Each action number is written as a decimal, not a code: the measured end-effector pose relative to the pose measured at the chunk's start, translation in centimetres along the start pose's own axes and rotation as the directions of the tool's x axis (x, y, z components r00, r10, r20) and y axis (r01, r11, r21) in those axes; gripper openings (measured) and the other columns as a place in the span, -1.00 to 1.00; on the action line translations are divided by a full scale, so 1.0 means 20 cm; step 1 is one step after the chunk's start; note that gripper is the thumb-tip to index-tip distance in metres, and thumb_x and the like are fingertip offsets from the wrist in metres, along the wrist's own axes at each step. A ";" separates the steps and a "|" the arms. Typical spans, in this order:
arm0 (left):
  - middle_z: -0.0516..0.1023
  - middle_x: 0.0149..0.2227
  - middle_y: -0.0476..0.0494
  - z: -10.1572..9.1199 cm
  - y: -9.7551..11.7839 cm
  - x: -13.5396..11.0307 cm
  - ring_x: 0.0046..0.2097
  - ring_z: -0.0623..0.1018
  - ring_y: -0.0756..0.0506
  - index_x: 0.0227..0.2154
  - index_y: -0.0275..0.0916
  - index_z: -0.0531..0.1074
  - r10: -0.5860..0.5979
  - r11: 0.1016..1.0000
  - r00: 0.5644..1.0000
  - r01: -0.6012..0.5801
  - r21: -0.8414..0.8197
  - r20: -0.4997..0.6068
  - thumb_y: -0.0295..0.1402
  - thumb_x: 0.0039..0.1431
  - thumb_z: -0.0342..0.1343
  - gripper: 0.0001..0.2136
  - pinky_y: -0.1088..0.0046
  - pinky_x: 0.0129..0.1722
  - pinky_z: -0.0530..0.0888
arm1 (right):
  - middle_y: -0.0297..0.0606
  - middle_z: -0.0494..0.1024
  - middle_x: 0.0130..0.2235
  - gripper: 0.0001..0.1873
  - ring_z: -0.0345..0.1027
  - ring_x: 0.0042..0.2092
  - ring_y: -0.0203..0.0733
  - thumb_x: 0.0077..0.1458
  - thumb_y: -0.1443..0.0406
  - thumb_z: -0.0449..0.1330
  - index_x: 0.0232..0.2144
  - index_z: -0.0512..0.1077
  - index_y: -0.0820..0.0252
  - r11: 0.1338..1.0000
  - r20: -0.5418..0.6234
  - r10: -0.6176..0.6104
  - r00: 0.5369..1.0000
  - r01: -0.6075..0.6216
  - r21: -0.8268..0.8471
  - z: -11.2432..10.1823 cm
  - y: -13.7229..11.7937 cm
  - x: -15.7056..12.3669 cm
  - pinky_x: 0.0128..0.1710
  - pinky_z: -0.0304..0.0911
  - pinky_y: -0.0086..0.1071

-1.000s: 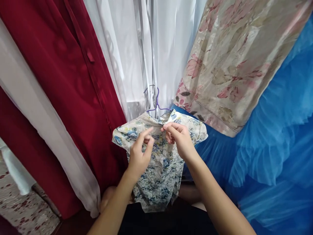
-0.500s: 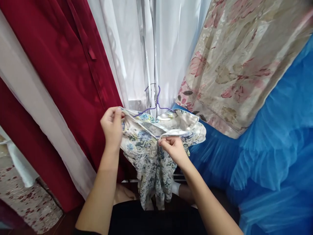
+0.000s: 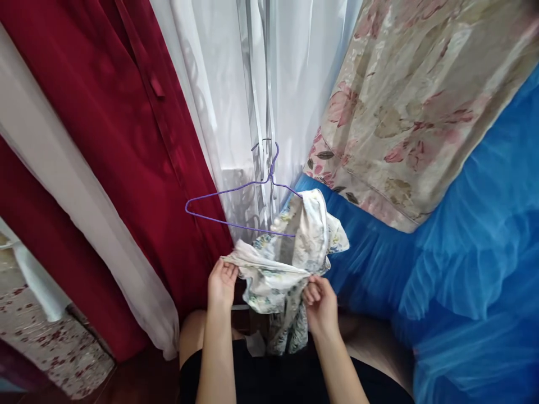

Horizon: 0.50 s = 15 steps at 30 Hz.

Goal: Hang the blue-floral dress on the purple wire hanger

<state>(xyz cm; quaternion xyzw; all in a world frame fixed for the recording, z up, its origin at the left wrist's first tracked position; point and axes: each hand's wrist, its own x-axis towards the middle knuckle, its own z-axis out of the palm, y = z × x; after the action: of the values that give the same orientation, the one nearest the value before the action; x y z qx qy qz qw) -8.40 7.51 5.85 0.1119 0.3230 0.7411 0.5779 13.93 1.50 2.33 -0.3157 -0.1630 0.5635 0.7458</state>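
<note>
Your left hand (image 3: 222, 283) closes its fingers on the near left edge of the small floral garment (image 3: 305, 238), and your right hand (image 3: 320, 300) pinches a bunched fold of it on the right. The cloth sags between them, just above your lap. Its far part is draped over the right arm of the purple wire hanger (image 3: 219, 193), whose left arm is bare.

A pull towards you could catch the thin cloth on that wire end and strain a seam. The hanger is loaded on one side only, so a tug could tip it and slip its hook free; I cannot tell what the hook hangs on. A swinging wire could snag the white sheer fabric (image 3: 295, 84) behind it, or the blue tulle (image 3: 442, 252) on the right.
</note>
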 end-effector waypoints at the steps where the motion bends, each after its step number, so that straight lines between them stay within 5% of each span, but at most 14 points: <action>1: 0.44 -0.49 -0.02 -0.01 -0.05 -0.05 -0.36 0.55 -0.02 -0.44 -0.28 0.39 -0.016 0.999 0.998 0.014 0.038 0.056 -0.45 0.13 0.25 -0.87 0.42 -0.20 0.54 | -0.62 0.02 -0.72 -0.78 -0.14 -0.68 -0.45 -0.09 0.21 0.28 -0.57 0.33 0.17 0.998 -0.061 0.004 0.998 0.000 0.061 -0.07 -0.02 0.03 -0.68 -0.09 -0.52; 6: 0.50 -0.35 -0.07 0.18 -0.20 -0.32 -0.24 0.52 -0.03 -0.31 -0.27 0.48 -0.041 0.980 0.896 -0.049 0.192 0.442 -0.23 0.15 0.31 -0.79 0.40 -0.08 0.47 | -0.41 0.43 -0.52 -0.84 0.37 -0.45 -0.28 -0.08 0.22 0.25 -0.39 0.42 0.14 0.984 -0.314 -0.173 0.934 0.177 -0.016 -0.19 -0.12 0.09 -0.43 0.34 -0.44; 9: 0.47 -0.34 -0.07 0.32 -0.23 -0.49 -0.26 0.47 -0.02 -0.31 -0.25 0.49 -0.051 0.916 0.775 -0.215 0.338 0.630 -0.20 0.28 0.19 -0.80 0.49 -0.19 0.41 | -0.31 0.58 -0.29 -0.84 0.46 -0.17 -0.16 0.06 0.19 0.27 -0.32 0.50 0.14 0.919 -0.130 -0.289 0.949 0.236 -0.317 -0.10 -0.15 0.02 -0.11 0.37 -0.33; 12: 0.47 -0.31 -0.10 0.40 -0.25 -0.60 -0.23 0.47 -0.06 -0.27 -0.25 0.52 -0.097 0.796 0.657 -0.400 0.455 0.747 -0.21 0.35 0.10 -0.79 0.46 -0.16 0.40 | -0.22 0.62 -0.16 -0.77 0.41 0.04 0.00 0.18 0.12 0.23 -0.29 0.56 0.14 0.835 0.268 0.030 0.963 0.123 -0.536 -0.03 -0.17 -0.08 0.11 0.28 -0.18; 15: 0.49 -0.21 -0.16 0.41 -0.26 -0.62 -0.08 0.49 -0.13 -0.22 -0.21 0.54 -0.070 0.652 0.631 -0.557 0.514 0.773 -0.19 0.38 0.05 -0.76 0.36 0.02 0.37 | -0.17 0.64 -0.09 -0.67 0.36 0.15 0.07 0.22 0.04 0.21 -0.13 0.58 0.10 0.815 0.397 0.372 0.839 -0.091 -0.572 -0.03 -0.16 -0.15 0.18 0.23 -0.05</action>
<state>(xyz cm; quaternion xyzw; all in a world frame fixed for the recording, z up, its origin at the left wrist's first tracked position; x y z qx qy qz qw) 3.84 -0.48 11.52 0.6629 0.3022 0.5195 0.4466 15.68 -2.04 4.34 -0.3737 -0.4552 0.6463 0.4852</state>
